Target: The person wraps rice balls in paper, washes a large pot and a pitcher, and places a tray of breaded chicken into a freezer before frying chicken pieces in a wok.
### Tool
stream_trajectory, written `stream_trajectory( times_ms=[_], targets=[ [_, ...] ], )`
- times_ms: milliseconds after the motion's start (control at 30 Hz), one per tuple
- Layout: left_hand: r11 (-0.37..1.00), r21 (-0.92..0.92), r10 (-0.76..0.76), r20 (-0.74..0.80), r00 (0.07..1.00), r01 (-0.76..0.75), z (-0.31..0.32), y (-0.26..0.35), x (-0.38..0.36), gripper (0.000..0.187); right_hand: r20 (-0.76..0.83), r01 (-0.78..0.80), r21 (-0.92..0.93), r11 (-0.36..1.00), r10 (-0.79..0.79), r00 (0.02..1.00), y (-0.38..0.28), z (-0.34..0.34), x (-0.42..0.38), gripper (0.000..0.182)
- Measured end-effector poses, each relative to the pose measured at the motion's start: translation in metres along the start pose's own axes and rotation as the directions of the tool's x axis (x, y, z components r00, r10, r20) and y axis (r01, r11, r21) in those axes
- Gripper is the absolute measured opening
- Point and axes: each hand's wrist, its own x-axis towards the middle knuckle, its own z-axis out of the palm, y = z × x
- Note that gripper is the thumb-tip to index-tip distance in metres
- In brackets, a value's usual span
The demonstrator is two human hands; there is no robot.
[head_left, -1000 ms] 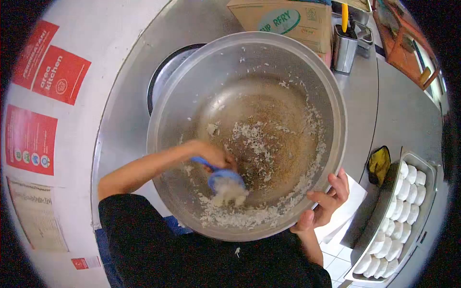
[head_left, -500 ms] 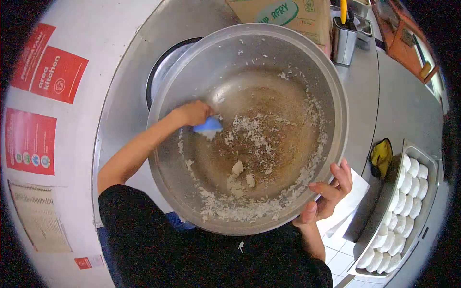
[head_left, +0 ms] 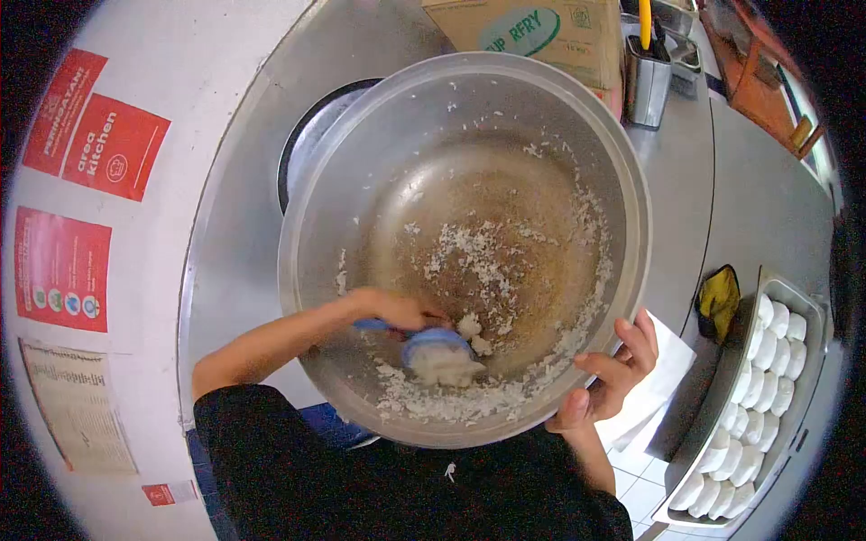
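Note:
A large, round metal pot (head_left: 336, 203) is tilted with its mouth toward me. Cooked white rice clings to its lower wall and is scattered over its browned bottom. Inside, near the lower left wall, my left hand (head_left: 397, 309) is closed round the handle of a blue rice scoop (head_left: 435, 337). A mound of rice (head_left: 444, 366) sits on and against the scoop's blade. Just right of it lies a small rice clump (head_left: 471, 326). My right hand (head_left: 621, 365) grips the pot's lower right rim, its thumb below and its fingers apart along the edge.
Behind the pot stands a cardboard box (head_left: 577, 43), with a metal utensil holder (head_left: 648, 90) to its right. A tray (head_left: 816, 316) of white, rounded packets lies at the right, near a yellow and black cloth item (head_left: 719, 303). Red signs (head_left: 117, 146) hang on the left wall.
My left hand has moved the scoop down and slightly right, from the pot's left side to the rice at the lower wall. More rice is now on the scoop. My right hand stays on the rim.

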Motion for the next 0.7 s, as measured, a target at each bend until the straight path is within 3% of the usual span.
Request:
stream_trajectory(
  times_ms=[100, 167, 200, 267, 300, 333, 367, 433, 467, 533, 567, 600, 633, 700],
  targets=[
    [0.989, -0.150, 0.000, -0.001, 1.000, 0.000, -0.021, -0.031, -0.003, 0.032, -0.001, 0.011, 0.002, 1.000, -0.011, 1.000, 0.000, 0.001, 0.001, 0.040],
    [0.940, -0.266, -0.249, -0.100, 0.963, 0.215, -0.049, -0.017, -0.015, 0.034, 0.003, 0.028, 0.007, 1.000, -0.028, 1.000, -0.001, 0.004, 0.001, 0.040],
    [0.937, -0.276, -0.249, -0.107, 0.962, 0.212, -0.056, -0.006, -0.016, 0.034, -0.045, 0.014, 0.024, 1.000, -0.013, 0.999, -0.002, 0.008, 0.002, 0.041],
    [0.962, -0.083, -0.272, -0.281, 0.920, 0.259, -0.067, 0.020, -0.005, 0.036, -0.092, 0.006, 0.040, 0.999, -0.002, 0.996, -0.004, 0.010, 0.001, 0.042],
    [0.965, -0.079, -0.264, -0.284, 0.922, 0.252, -0.057, 0.006, 0.010, 0.036, -0.090, 0.019, 0.030, 0.999, -0.016, 0.996, -0.003, 0.010, 0.001, 0.042],
    [0.978, 0.201, 0.137, -0.385, 0.913, -0.063, -0.038, -0.020, 0.032, 0.033, -0.095, 0.030, 0.015, 0.999, -0.028, 0.995, -0.003, 0.009, 0.002, 0.043],
    [0.811, 0.481, 0.528, -0.358, 0.770, -0.333, -0.022, -0.031, 0.049, 0.030, -0.103, 0.033, 0.001, 0.999, -0.033, 0.994, -0.003, 0.008, 0.003, 0.043],
    [0.811, 0.344, 0.549, -0.170, 0.818, -0.473, -0.004, 0.018, 0.049, 0.029, -0.079, 0.036, -0.040, 0.999, -0.039, 0.996, -0.006, 0.007, 0.004, 0.043],
    [0.806, 0.347, 0.557, -0.168, 0.813, -0.480, -0.002, 0.033, 0.049, 0.029, -0.101, 0.048, -0.026, 0.998, -0.051, 0.994, -0.005, 0.008, 0.004, 0.042],
    [0.958, 0.041, 0.284, -0.039, 0.958, -0.283, -0.005, 0.059, 0.044, 0.030, -0.094, 0.048, -0.043, 0.998, -0.052, 0.994, -0.006, 0.008, 0.005, 0.042],
    [0.958, 0.045, 0.286, -0.034, 0.958, -0.284, -0.013, 0.083, 0.032, 0.030, -0.082, 0.038, -0.055, 0.998, -0.043, 0.996, -0.008, 0.007, 0.005, 0.042],
    [0.999, -0.035, 0.044, 0.087, 0.995, -0.041, -0.025, 0.111, 0.017, 0.034, -0.087, 0.040, -0.057, 0.998, -0.045, 0.995, -0.008, 0.007, 0.004, 0.042],
    [0.974, -0.082, -0.192, 0.218, 0.957, 0.213, -0.033, 0.125, 0.009, 0.040, -0.084, 0.039, -0.046, 0.998, -0.043, 0.996, -0.008, 0.007, 0.005, 0.042],
    [0.984, -0.099, -0.118, 0.268, 0.956, 0.149, -0.036, 0.086, 0.018, 0.039, -0.087, 0.039, -0.043, 0.998, -0.043, 0.995, -0.007, 0.007, 0.004, 0.042]
  ],
)
